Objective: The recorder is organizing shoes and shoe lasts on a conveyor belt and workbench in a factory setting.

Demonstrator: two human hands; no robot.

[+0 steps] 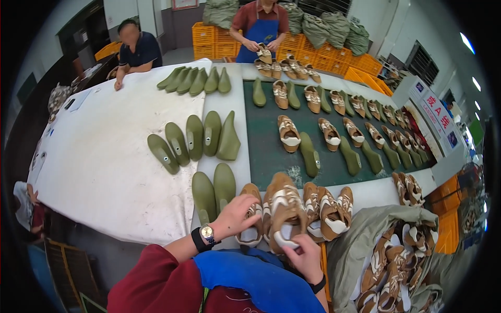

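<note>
My right hand (pixel 305 259) pinches the white heel of a brown and white sneaker (pixel 286 208), which is lifted with its toe pointing away. My left hand (pixel 237 216) lies over another sneaker (pixel 251 232) at the table edge, fingers extended and slightly bent; their exact contact is hidden. More brown sneakers (pixel 326 208) stand right of the held one. Beside my left hand are two green shoe lasts (pixel 214 189). Further away, several more green lasts (pixel 194 136) stand in a row.
A green conveyor belt (pixel 276 164) carries sneakers and lasts. A white-covered table (pixel 120 167) extends left. At lower right, a grey sack (pixel 349 242) holds more sneakers. Across the belt, a person in a blue apron (pixel 258 39) handles a shoe; another person (pixel 138 52) leans at the far left.
</note>
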